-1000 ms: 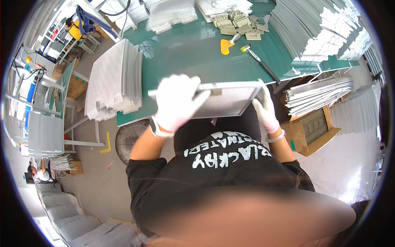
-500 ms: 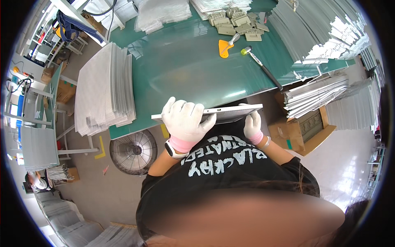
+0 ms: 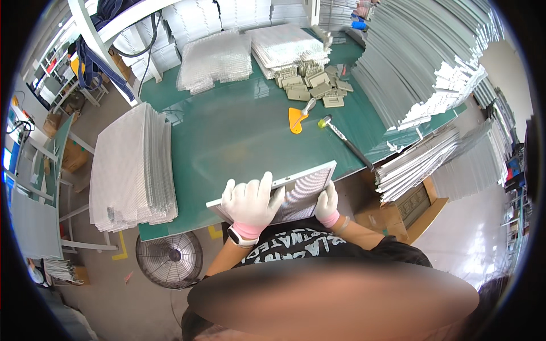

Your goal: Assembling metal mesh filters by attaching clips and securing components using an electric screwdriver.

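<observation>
Both my hands wear white gloves with pink cuffs and hold a framed mesh panel (image 3: 301, 196), tilted on edge at the table's near side. My left hand (image 3: 250, 202) lies over its upper frame edge toward the left end, with the thumb on the mesh side. My right hand (image 3: 326, 206) grips the panel's right end, fingers hidden in part. Beyond the panel on the green table (image 3: 227, 131) lie an orange scraper (image 3: 296, 119) and a mallet (image 3: 348, 142) with a yellow-green head and black handle.
A tall stack of mesh sheets (image 3: 128, 170) stands at the table's left edge. Beige plastic pieces (image 3: 318, 88) are heaped at the back. Long grey frame strips (image 3: 421, 57) pile up at right. A floor fan (image 3: 170, 258) and an open carton (image 3: 392, 219) flank me below.
The view has tipped up, so the table sits lower in the picture. The panel's right end is raised and more of its mesh face shows; both hands keep hold of it.
</observation>
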`<state>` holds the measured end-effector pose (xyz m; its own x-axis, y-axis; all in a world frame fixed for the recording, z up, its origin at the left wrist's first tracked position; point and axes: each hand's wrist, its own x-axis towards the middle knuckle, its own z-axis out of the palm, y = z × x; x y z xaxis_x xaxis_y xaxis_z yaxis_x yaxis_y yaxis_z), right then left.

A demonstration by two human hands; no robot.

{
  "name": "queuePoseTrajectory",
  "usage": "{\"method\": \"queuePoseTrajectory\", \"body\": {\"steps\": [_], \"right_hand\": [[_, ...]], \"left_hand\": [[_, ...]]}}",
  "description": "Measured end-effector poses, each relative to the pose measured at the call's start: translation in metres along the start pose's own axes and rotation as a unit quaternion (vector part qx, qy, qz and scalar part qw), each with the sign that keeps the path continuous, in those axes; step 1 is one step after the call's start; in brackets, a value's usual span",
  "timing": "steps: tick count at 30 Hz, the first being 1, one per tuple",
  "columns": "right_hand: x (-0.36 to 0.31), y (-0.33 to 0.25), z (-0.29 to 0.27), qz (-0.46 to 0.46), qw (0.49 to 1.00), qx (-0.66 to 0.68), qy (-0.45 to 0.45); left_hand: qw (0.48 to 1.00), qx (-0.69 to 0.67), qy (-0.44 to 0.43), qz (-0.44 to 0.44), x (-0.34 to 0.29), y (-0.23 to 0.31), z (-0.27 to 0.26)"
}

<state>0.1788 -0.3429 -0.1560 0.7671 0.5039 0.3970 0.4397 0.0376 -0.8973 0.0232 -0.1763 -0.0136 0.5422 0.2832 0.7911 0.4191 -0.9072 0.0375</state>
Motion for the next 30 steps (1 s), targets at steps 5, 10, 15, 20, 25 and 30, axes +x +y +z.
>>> {"method": "queuePoseTrajectory", "body": {"steps": [5, 10, 15, 20, 25, 30], "right_hand": [[0.002, 0.006, -0.004, -0.042, 0.999, -0.029, -0.011], [0.014, 0.006, 0.000, -0.132, 0.990, -0.051, 0.006], [0.015, 0.006, -0.002, -0.158, 0.986, -0.041, 0.011], [0.015, 0.013, -0.007, -0.153, 0.986, -0.065, -0.012], [0.014, 0.022, -0.003, -0.172, 0.983, -0.055, 0.012], [0.011, 0.020, -0.001, -0.166, 0.985, -0.037, 0.009]], "left_hand": [[1.000, -0.007, 0.007, -0.013, 0.002, 0.000, 0.000], [1.000, -0.018, 0.019, 0.000, 0.003, -0.002, 0.001], [0.999, -0.027, 0.034, 0.004, 0.001, -0.001, 0.002], [0.999, -0.023, 0.033, 0.007, 0.004, -0.003, 0.000], [0.999, -0.016, 0.049, 0.016, 0.002, -0.005, 0.003], [1.000, -0.017, 0.021, 0.004, -0.005, -0.006, 0.005]]}}
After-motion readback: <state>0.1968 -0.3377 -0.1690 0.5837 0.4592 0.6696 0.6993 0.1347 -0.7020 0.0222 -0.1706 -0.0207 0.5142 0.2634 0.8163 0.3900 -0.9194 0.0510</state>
